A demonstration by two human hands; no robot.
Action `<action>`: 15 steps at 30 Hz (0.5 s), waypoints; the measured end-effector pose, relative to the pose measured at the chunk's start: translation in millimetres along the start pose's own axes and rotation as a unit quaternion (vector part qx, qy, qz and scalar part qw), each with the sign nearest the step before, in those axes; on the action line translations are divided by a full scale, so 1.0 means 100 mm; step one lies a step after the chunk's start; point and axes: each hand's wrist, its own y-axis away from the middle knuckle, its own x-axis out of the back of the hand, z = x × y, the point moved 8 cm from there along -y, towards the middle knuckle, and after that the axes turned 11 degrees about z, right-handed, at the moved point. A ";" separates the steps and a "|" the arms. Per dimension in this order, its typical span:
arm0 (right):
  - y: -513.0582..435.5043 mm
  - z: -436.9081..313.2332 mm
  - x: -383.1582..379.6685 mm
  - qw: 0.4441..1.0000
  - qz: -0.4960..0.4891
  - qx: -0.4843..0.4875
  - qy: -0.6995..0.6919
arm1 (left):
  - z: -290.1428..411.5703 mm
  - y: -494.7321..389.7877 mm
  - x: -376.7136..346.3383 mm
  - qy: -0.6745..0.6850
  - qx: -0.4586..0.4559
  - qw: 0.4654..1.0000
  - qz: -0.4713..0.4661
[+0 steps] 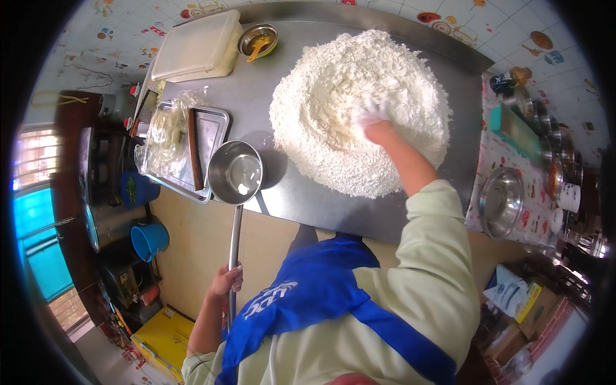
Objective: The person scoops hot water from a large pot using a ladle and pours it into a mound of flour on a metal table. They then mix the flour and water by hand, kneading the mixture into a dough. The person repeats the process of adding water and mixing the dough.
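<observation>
A large mound of flour (327, 168) with a wide hollow in its middle lies on the steel worktop (346, 216). My right hand (374, 115), coated white and blurred, is inside the hollow; its fingers are partly lost in the flour. My left hand (228, 279) is closed around the long metal handle of a deep steel ladle (236, 172). The ladle's bowl hangs by the worktop's front edge, beside a metal tray (219, 125), with a little clear liquid or glare at its bottom. A brown wooden stick (194, 149) and crumpled plastic film (163, 132) lie on the tray.
Behind the tray stands a lidded plastic box (197, 45), with a small metal bowl (264, 33) holding an orange spoon beside it. Right of the worktop, a steel basin (502, 202) and a green-rimmed container (515, 132) stand on a patterned cloth. A blue bucket (150, 240) is at the lower left.
</observation>
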 end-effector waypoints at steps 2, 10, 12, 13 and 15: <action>0.01 0.49 -0.11 0.997 -0.059 -0.029 0.032 | -0.01 0.00 0.05 -0.012 0.008 1.000 0.008; -0.68 0.64 -0.44 0.976 -0.125 -0.162 -0.079 | -0.06 -0.04 0.08 -0.007 0.014 1.000 0.009; -0.77 0.28 -0.28 0.981 -0.015 -0.184 -0.063 | -0.05 -0.04 0.05 0.000 0.011 1.000 -0.011; -0.75 0.10 -0.29 0.983 -0.055 -0.176 -0.011 | -0.04 -0.05 0.07 -0.012 0.013 1.000 -0.002; -0.51 -0.18 -0.26 0.984 -0.058 -0.160 -0.060 | -0.03 -0.04 0.07 -0.011 0.011 1.000 -0.008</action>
